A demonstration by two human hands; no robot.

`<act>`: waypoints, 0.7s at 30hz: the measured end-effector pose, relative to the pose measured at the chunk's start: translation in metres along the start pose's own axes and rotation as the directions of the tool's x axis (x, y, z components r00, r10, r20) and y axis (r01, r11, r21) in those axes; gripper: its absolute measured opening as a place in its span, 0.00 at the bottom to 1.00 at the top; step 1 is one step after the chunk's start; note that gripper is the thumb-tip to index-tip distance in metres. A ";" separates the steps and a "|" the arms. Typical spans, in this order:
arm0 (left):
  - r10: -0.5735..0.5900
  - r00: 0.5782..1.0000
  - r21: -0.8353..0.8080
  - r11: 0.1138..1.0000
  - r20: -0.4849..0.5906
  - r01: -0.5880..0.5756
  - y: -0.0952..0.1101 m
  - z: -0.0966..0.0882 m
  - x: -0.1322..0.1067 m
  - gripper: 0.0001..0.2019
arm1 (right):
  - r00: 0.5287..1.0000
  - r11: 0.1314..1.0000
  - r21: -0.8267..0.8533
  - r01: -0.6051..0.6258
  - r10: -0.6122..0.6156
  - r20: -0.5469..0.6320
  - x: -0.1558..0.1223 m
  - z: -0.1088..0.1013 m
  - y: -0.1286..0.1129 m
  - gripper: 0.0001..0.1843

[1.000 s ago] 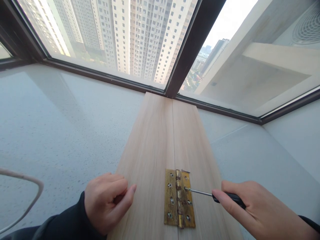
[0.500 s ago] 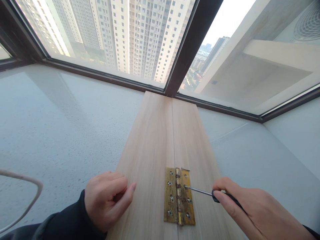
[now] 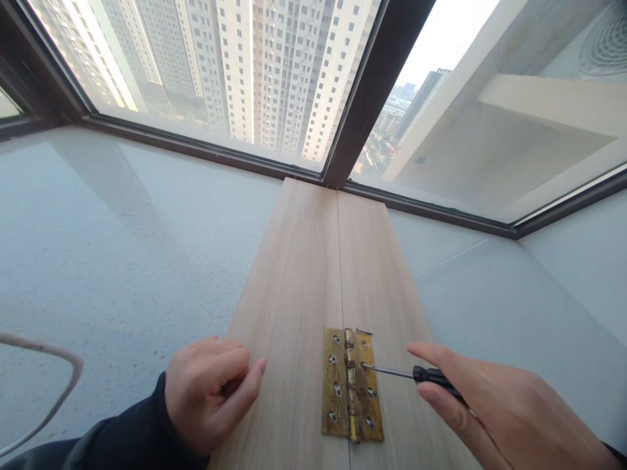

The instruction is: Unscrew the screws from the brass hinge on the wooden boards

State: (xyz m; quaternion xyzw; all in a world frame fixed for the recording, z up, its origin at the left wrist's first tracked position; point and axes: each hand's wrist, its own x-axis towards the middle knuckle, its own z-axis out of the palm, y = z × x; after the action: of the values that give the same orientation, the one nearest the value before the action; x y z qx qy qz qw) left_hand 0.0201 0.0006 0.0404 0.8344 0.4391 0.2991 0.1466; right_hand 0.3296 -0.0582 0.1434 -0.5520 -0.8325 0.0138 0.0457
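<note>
A brass hinge (image 3: 337, 375) lies open across the seam between two pale wooden boards (image 3: 306, 261). Its left leaf holds several cross-head screws, and screws also show in the right leaf. My right hand (image 3: 509, 405) holds a black-handled screwdriver (image 3: 392, 372), thumb on the handle and index finger lifted off it. The screwdriver's tip touches the right leaf at the second hole from the top. A loose screw (image 3: 364, 331) lies at that leaf's top edge. My left hand (image 3: 210, 385) rests curled at the left board's edge, nothing visible in it.
A white speckled sill (image 3: 161, 248) spreads on both sides of the boards. Dark window frames (image 3: 337, 166) stand at their far end, with tall buildings outside. A white cable (image 3: 73, 369) loops at the left edge.
My right index finger has opened away from the screwdriver handle, so more of the handle shows. The tip stays at the same hole. My left hand has hardly moved.
</note>
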 end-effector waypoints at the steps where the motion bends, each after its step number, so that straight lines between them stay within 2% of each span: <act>1: 0.001 1.000 -0.001 1.000 0.002 -0.001 0.000 0.000 0.000 0.20 | 1.000 1.000 -0.002 -0.014 0.014 0.006 0.000 0.002 0.000 0.12; 4: 0.008 1.000 -0.003 1.000 -0.011 -0.008 -0.001 0.001 0.000 0.20 | 0.995 0.999 0.038 -0.016 0.012 0.098 0.003 0.000 -0.001 0.12; 7: 0.013 1.000 -0.006 1.000 -0.020 -0.013 -0.001 0.002 0.000 0.20 | 0.987 0.996 0.072 0.049 -0.060 0.148 0.003 -0.008 0.000 0.11; 11: 0.006 1.000 -0.014 1.000 -0.022 -0.006 -0.001 0.003 -0.001 0.20 | 0.978 0.984 0.038 0.173 -0.176 0.108 -0.001 -0.009 0.004 0.16; 16: 0.009 1.000 -0.013 1.000 -0.020 -0.010 -0.001 0.003 -0.001 0.20 | 0.998 0.991 -0.129 0.045 -0.050 -0.033 -0.003 0.004 0.007 0.16; 18: 0.011 1.000 -0.006 1.000 -0.020 -0.011 -0.001 0.002 -0.001 0.20 | 0.997 0.989 -0.127 0.075 -0.075 0.004 -0.002 0.005 0.007 0.13; 21: 0.015 1.000 0.010 1.000 -0.025 -0.015 -0.001 0.002 -0.001 0.20 | 0.990 0.992 -0.036 0.124 -0.122 0.064 0.000 0.001 0.004 0.14</act>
State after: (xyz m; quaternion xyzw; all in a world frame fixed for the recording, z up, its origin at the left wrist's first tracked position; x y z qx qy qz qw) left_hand 0.0205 0.0007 0.0377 0.8347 0.4362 0.3082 0.1346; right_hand 0.3336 -0.0569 0.1423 -0.4997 -0.8661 0.0116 0.0096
